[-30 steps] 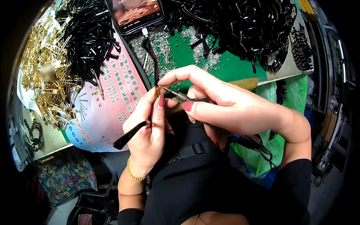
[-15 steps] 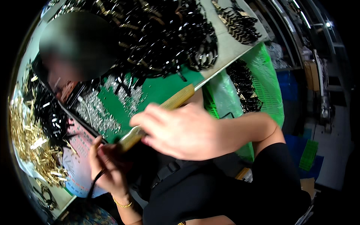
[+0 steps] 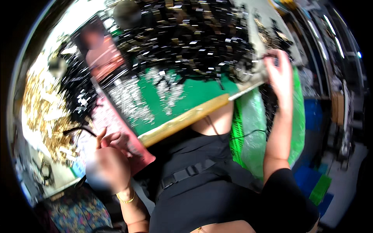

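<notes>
My left hand (image 3: 116, 145) is at the lower left, partly blurred, beside a pink sheet (image 3: 136, 155). A thin, curved black band (image 3: 79, 129) sticks out from its closed fingertips. My right hand (image 3: 280, 72) reaches to the right edge of the table with fingers bent together. Something dark shows between its thumb and fingers, too smeared to name. A bunch of black and gold bands (image 3: 268, 35) lies just beyond it. In front of me is a green mat (image 3: 155, 118) with small silver pieces (image 3: 130, 101) scattered on it and a yellow-covered front edge (image 3: 186, 119).
A large heap of shiny black bands (image 3: 186, 39) covers the far part of the table. Loose gold pieces (image 3: 42, 112) and more black bands (image 3: 79, 91) lie at the left. A green basket (image 3: 298, 112) with a clear plastic liner (image 3: 252, 132) stands below the table's right edge.
My right hand has left the yellow edge beside my left hand and moved far right to the table's edge. The band at my left hand now points up and left. The view has shifted.
</notes>
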Available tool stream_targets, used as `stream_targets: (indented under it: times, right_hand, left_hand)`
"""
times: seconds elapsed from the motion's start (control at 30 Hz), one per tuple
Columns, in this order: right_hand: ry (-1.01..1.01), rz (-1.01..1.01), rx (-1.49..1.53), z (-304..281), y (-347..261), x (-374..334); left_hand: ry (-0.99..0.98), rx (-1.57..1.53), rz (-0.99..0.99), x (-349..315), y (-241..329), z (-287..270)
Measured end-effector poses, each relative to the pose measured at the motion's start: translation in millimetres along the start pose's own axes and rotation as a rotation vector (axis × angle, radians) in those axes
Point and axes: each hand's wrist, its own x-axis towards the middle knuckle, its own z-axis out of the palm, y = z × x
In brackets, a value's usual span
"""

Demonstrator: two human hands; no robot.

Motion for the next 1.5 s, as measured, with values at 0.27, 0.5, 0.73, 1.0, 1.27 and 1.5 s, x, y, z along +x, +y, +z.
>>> stream_targets:
  times: [0.27, 0.5, 0.73, 1.0, 1.27, 1.5]
  right_hand:
    - [-0.953, 0.153, 0.697, 59, -179, -81]
    - [-1.325, -0.304, 0.257, 95, -177, -102]
    - [-0.903, -0.683, -0.273, 72, -156, -80]
    - [-0.846, -0.718, -0.289, 80, -152, -84]
    - [-0.843, -0.714, -0.287, 82, -155, -86]
    - [-0.843, -0.78, -0.423, 84, -162, -89]
  left_hand:
    - [0.191, 0.023, 0.184, -13, 23, 0]
    - [-0.068, 0.336, 0.056, -1, 16, 9]
    - [-0.234, 0.554, 0.182, 35, 15, 12]
    - [0.108, 0.044, 0.146, 16, 15, 3]
    - [0.159, 0.035, 0.022, 31, 19, -11]
    - [-0.052, 0.042, -0.143, 50, 19, -10]
